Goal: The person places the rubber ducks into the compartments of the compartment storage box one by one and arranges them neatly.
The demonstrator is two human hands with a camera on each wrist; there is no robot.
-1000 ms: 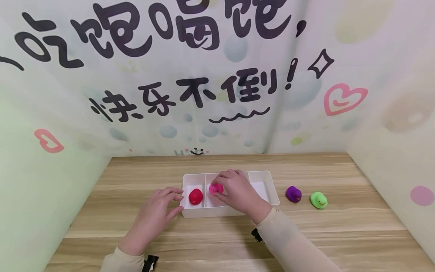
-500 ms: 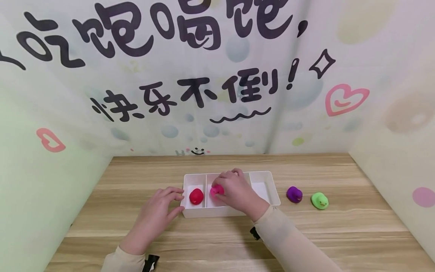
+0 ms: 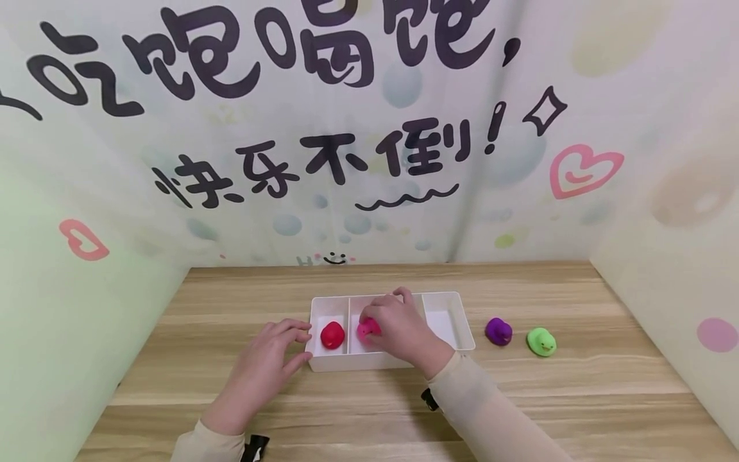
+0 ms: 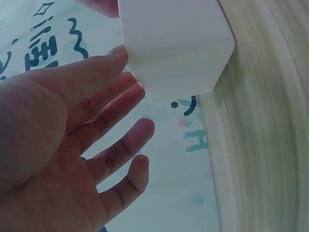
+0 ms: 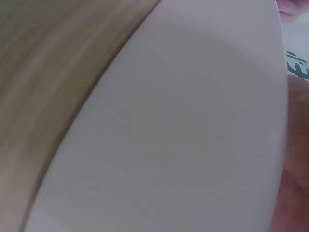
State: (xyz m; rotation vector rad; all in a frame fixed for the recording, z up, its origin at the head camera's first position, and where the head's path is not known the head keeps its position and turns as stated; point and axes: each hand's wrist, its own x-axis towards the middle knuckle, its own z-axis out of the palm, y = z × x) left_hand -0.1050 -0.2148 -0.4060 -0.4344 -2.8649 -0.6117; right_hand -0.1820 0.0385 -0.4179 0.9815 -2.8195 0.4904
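Pink duck (image 3: 366, 330), right hand (image 3: 402, 328) pinching it, lower than before (left hand (image 3: 262, 360), fingers spread, touches tray (image 3: 358, 363)).

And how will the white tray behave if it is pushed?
The white tray looks stiff, since its thin walls stand straight. Long and low on the table, it would probably slide rather than tip. The red toy inside might shift.

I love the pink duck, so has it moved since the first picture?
Yes: in the head view, the pink duck has moved slightly toward the person, closer to the front wall of the white divided tray.
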